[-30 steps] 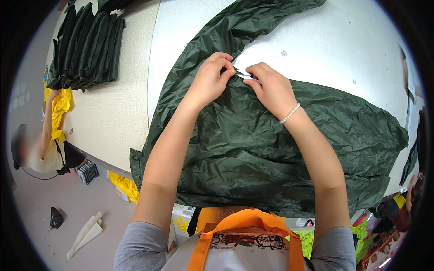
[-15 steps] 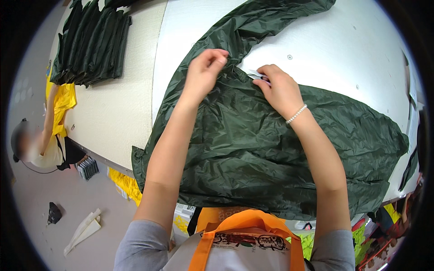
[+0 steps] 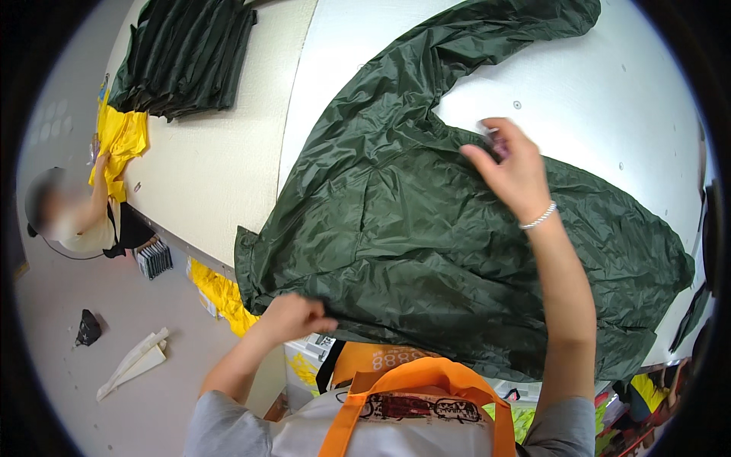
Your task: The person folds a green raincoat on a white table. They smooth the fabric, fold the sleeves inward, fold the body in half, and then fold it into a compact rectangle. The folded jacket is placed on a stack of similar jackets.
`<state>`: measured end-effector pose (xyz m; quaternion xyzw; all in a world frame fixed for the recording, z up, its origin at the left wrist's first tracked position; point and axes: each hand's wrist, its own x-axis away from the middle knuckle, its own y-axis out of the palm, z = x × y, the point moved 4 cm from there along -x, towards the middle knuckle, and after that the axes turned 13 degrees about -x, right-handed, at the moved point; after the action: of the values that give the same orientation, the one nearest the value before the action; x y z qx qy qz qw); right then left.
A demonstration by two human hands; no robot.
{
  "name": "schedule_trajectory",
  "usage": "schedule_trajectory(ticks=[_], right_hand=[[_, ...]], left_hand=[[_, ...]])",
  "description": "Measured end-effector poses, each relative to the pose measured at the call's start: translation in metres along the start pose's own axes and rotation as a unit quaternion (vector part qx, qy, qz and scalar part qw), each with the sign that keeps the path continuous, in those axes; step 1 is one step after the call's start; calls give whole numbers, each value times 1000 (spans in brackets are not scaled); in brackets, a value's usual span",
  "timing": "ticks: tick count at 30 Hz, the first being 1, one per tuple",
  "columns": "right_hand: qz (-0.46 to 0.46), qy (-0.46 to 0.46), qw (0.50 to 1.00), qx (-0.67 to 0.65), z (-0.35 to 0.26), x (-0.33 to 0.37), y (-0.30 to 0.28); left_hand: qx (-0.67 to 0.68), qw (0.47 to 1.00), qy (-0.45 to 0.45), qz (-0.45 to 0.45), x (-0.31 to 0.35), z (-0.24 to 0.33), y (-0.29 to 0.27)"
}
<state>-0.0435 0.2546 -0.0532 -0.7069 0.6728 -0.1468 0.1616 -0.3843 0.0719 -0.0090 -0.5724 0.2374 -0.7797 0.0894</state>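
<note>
A crinkled dark green garment of thin shiny fabric lies spread over the white table, one long sleeve-like part curving to the far right. Over its far edge, my right hand is closed around a small purplish object, mostly hidden by the fingers; its kind is unclear. A pale bracelet circles that wrist. At the garment's near left edge is my left hand, its fingers curled and a little blurred. Whether it pinches the fabric or anything else is hidden.
Folded dark green garments are piled at the far left of the table. Beyond the left edge, a person handles yellow fabric. More yellow fabric hangs below the table's edge. A white strip lies on the floor.
My left hand has come away from the garment's far edge and down to its near left edge. My right hand has shifted slightly right, still holding the small object.
</note>
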Motion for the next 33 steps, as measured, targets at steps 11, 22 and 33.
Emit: schedule_trajectory(ticks=[11, 22, 33], right_hand=[[-96, -113, 979, 140, -2, -9, 98], [34, 185, 913, -363, 58, -24, 69], [77, 194, 747, -631, 60, -41, 55]], left_hand=[[-126, 849, -28, 512, -174, 22, -121], [-97, 857, -40, 504, -182, 18, -115], [-5, 805, -41, 592, -174, 25, -166]])
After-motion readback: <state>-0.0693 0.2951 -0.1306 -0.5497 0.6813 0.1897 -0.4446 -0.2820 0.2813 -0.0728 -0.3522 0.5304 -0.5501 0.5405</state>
